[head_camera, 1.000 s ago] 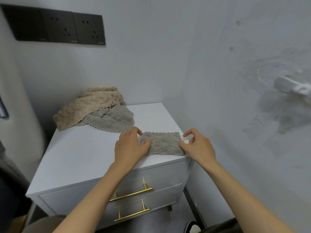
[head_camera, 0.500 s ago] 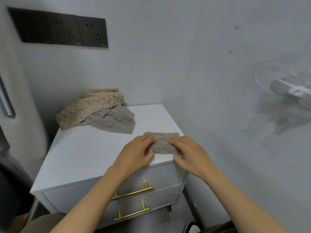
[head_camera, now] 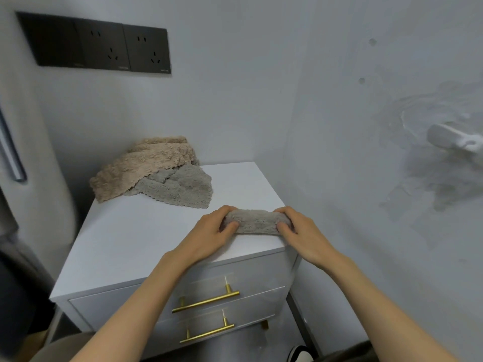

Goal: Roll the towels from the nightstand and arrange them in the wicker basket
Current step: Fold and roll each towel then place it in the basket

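- Towel roll point(head_camera: 256, 222), grey and fluffy, lies on the near right corner of the nightstand point(head_camera: 146, 244), its length running left to right, just behind the front edge.
- The left hand point(head_camera: 210, 232) grips the left end of the towel roll: the thumb presses on the near face and the fingers curl over the top and far side.
- The right hand point(head_camera: 300, 232) grips the right end the same way, thumb on the near face, fingers wrapped over the top.
- Both bare forearms reach in from the near edge of the view, the left crossing in front of the drawers.
- The nightstand is white and stands in a room corner, its back at the far wall and its right side close to the right wall.
- At the far left corner of its top a beige towel point(head_camera: 146, 163) lies bunched in loose folds, partly over a second grey towel point(head_camera: 185, 190).
- That grey towel spreads flat toward the middle of the top, its scalloped edge showing, well apart from the roll.
- Two drawers face the viewer, the upper with a gold bar handle point(head_camera: 206, 300) and the lower with a matching handle point(head_camera: 207, 333).
- A dark socket panel point(head_camera: 104, 45) is set in the far wall, above and left of the nightstand.
- On the right wall a white fitting point(head_camera: 454, 138) juts out from a patch of rough, uneven plaster.
- The toe of a shoe point(head_camera: 300, 355) shows at the bottom edge, on the floor near the right of the nightstand.
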